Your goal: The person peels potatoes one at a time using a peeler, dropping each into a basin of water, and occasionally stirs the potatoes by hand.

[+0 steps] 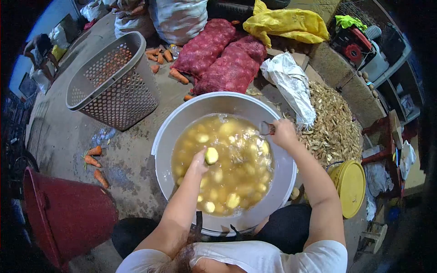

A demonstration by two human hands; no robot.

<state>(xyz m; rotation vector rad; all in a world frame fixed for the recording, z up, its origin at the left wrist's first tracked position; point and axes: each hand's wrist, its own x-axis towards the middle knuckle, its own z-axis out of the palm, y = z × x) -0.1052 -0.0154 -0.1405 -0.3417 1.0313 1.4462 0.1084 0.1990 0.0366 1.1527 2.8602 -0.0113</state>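
Rounded yellow-green potato, partly peeled, gripped at the end of the curled left hand, above brownish water in a wide, round grey basin. The right hand, fingers closed, holds a small metal-ended peeler.

Stained grey floor, low rough ledge along the right, pale wall at upper left.

Potatoes lie in the basin. Beyond it are onion sacks; at left, the laundry basket; at right, peelings.
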